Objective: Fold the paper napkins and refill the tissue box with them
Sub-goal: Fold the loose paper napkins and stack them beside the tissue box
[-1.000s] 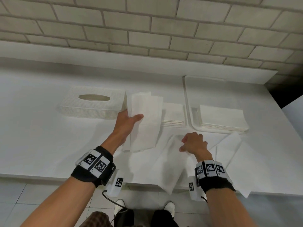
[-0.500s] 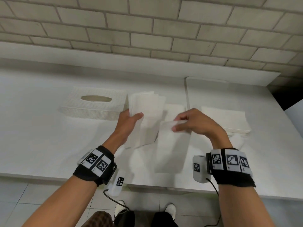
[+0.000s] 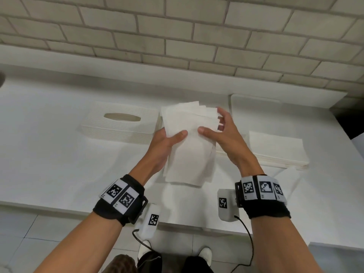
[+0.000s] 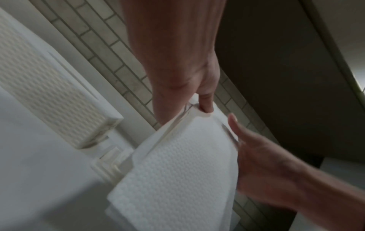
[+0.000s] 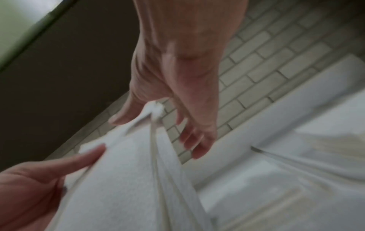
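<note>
A bundle of folded white napkins (image 3: pixel 189 146) hangs upright above the white counter, held from both sides. My left hand (image 3: pixel 169 140) grips its left edge, thumb on the front and fingers behind. My right hand (image 3: pixel 216 131) holds the right edge, with the thumb on the front and the fingers spread behind the top corner. The left wrist view shows my left hand (image 4: pixel 197 93) pinching the embossed napkins (image 4: pixel 177 171). In the right wrist view the napkins (image 5: pixel 118 179) run up between the thumb and fingers of my right hand (image 5: pixel 168 109). The white woven tissue box (image 3: pixel 120 125) lies to the left, its oval slot facing up.
A white tray (image 3: pixel 256 101) at the back right holds a stack of flat napkins (image 3: pixel 275 150). A smaller folded stack (image 3: pixel 222 154) lies behind my right hand. Loose unfolded napkins (image 3: pixel 285 178) lie near the counter's front edge. A brick wall backs the counter.
My right hand lifted a folded napkin off the counter and carried it left onto the bundle in my left hand. Both hands now hold the bundle, raised a little higher.
</note>
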